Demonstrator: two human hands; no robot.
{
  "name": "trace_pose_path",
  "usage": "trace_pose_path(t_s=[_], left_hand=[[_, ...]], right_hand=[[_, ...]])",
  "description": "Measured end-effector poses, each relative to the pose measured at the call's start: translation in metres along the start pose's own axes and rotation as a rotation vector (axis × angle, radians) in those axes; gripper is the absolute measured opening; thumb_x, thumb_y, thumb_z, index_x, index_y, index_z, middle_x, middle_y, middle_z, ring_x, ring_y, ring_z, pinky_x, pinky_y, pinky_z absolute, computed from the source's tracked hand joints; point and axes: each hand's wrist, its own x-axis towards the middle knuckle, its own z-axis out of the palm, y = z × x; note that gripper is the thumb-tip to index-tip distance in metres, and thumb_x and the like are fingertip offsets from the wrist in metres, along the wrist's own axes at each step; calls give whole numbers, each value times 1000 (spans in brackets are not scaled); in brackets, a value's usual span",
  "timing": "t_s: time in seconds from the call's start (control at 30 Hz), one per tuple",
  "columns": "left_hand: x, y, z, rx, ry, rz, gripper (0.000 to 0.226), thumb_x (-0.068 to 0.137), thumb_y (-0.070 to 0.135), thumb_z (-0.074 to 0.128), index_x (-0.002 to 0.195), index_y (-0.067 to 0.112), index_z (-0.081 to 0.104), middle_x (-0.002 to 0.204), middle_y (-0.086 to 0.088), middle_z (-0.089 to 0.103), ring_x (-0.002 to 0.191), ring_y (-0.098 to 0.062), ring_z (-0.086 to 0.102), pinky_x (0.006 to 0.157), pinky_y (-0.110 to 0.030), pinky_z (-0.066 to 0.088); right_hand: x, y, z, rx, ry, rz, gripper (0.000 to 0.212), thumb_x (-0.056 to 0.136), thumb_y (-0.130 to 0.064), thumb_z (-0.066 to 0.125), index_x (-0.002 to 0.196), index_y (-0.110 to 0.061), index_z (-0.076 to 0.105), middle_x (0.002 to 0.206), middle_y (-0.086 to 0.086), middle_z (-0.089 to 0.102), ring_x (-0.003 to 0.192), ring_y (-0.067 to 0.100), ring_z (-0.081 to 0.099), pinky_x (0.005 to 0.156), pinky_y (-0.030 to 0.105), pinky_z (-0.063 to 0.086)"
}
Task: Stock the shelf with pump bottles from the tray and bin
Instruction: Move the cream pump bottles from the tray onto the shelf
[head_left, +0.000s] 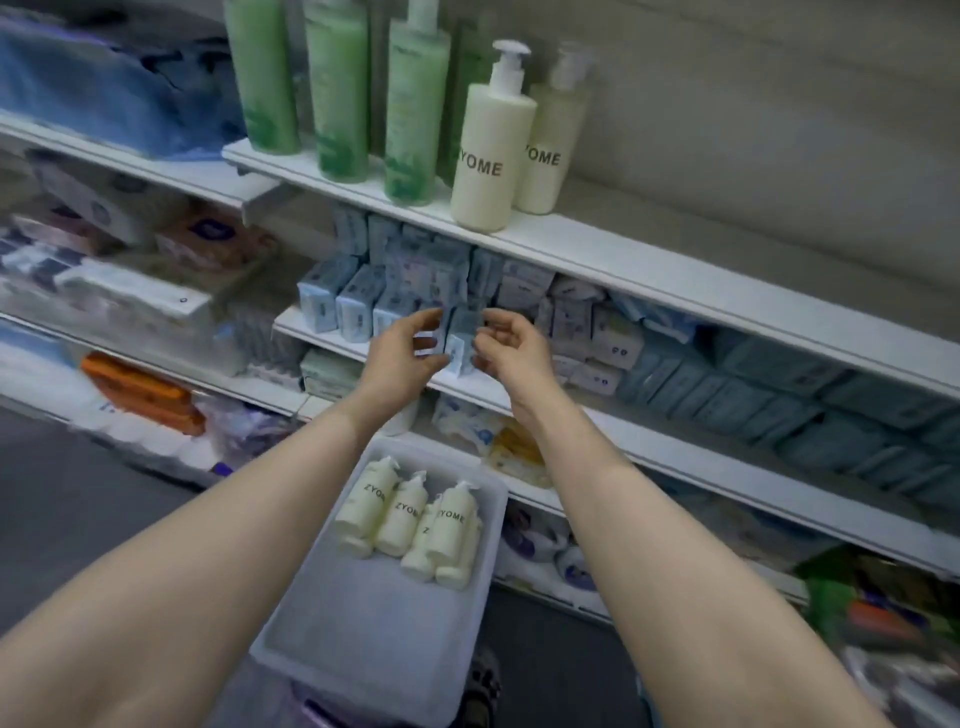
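Fingers (427, 317) of the left hand (400, 353) are loosely curled with a gap between thumb and fingertips, nothing held. The right hand (511, 345) looks the same: fingers half-curled, palm empty as far as the view shows. The hands sit near each other, in front of the small blue packs (395, 291) on the middle shelf (675, 431); whether any fingertip touches a pack cannot be told, as the frame is blurred there.

Largest first: the white shelving unit fills the view. The top shelf (649, 265) carries three tall green bottles (337, 93) at left. Just beside them, to the right, stand two cream ZYOME pump bottles (491, 150), upright, one in front of the other and touching or nearly so. Bare shelf runs on to their right.

Below the forearms, a white tray (311, 639) sits on something purplish, possibly the bin, mostly hidden. Four cream pump bottles (410, 519) lie on their sides at the tray's far end, packed together, pumps pointing toward the shelves. The near half of the tray is bare.

Progress judgement: early to middle. Two bottles are placed and at least four are left in the tray; bin contents are not visible. The likely next step is a reach down to the tray for another bottle, then setting it to the right of the shelved pair.
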Motion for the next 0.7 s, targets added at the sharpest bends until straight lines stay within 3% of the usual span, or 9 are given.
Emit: trace_pose_path(t_s=[0.17,0.3,0.4,0.57,0.7], left_hand=[[-33,-60,13,-8,-46,-120,51,85,3,68,134,11,54,115,0,61,101,-12,61,91,-26,49],[-61,-115,24,-4,-69,-271,49,84,4,69,131,14,58,116,0,64,105,-17,63,94,-35,52],[-78,-150,37,10,-86,-385,50,82,4,70,130,14,58,117,-3,66,103,-17,64,98,-39,50],[-95,-195,66,13,-121,-533,52,83,9,73,132,16,57,118,-1,63,103,-15,61,88,-25,47],[-99,-228,97,74,-144,-603,58,82,14,75,135,17,54,123,-3,61,108,-18,59,92,-28,47]], right_hand=[[-20,77,8,-7,-20,161,27,96,0,58,120,-12,59,107,10,61,92,19,61,74,23,56],[-30,138,16,-41,-38,288,32,95,1,58,125,-10,59,109,8,60,95,20,61,82,33,55],[-36,175,16,-47,-55,383,31,95,0,58,124,-11,59,106,6,60,86,13,61,79,27,54],[-31,236,8,-106,-54,522,34,95,-4,58,127,-14,56,119,10,60,100,17,60,96,36,54],[-14,281,-3,-180,-32,630,39,97,-14,60,134,-20,51,122,4,59,109,18,59,101,40,51]])
